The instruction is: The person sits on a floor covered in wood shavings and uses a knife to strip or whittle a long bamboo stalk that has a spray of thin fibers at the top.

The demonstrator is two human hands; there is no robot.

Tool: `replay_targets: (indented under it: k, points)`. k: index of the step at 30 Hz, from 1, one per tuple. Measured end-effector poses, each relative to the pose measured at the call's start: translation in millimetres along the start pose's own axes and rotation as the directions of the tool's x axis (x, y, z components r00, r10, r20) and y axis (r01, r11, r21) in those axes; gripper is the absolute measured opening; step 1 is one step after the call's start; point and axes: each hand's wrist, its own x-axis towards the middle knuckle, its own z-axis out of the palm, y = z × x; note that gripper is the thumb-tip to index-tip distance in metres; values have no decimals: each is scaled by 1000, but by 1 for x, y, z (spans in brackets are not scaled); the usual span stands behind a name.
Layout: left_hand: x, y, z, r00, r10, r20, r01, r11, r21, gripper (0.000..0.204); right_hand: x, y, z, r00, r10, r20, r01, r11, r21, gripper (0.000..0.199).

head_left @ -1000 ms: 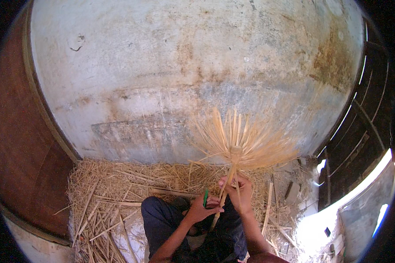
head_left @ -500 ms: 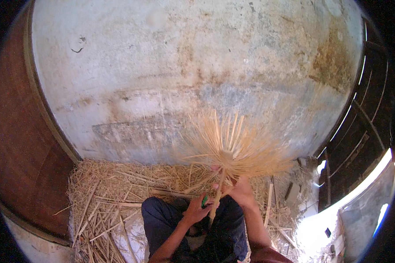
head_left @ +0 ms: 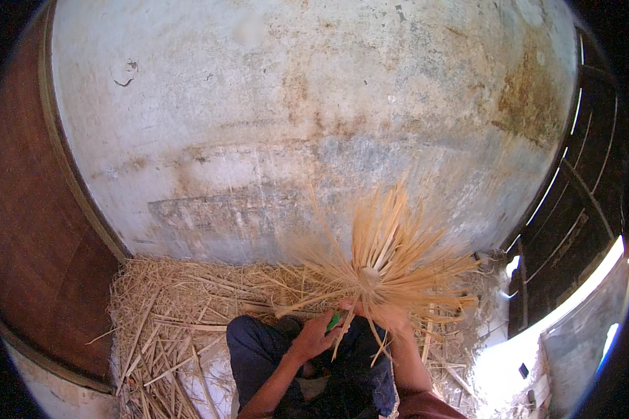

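A weathered, stained plaster wall (head_left: pixel 314 126) filled the background, bordered on the left by one brown wooden door panel (head_left: pixel 28 244) and on the right by one dark barred gate (head_left: pixel 573 230) with daylight beyond it. The floor (head_left: pixel 189 328) below was covered by a loose layer of dry straw. One person sat on it, two legs in dark blue trousers (head_left: pixel 258 349) drawn up. Two bare hands were visible. The right hand (head_left: pixel 388 318) was clenched in a grip around the base of one bundle of pale straw stalks (head_left: pixel 391 258), which fanned outward and upward in front of the wall, above the lap. The left hand (head_left: pixel 314 335), just beside it, was closed on one small green object (head_left: pixel 334 322), whose kind could not be told, and touched the stalks hanging below the bundle.
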Motion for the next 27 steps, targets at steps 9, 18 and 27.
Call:
replay_targets:
  k: [9, 18, 27]
  points:
    - [-6, 39, -21, 990, -32, 137, 40, 998, -53, 30, -2, 2, -4, 918, -131, -375, 236, 939, 249, 68]
    - [-12, 31, -20, 984, -70, 163, 68, 998, 17, 31, 1, 21, -45, 933, -329, 148, 324, 944, 54, 79]
    - [-14, 31, -12, 961, 123, 248, -66, 971, -229, 45, 27, 10, -42, 764, -537, 357, 435, 838, 329, 83]
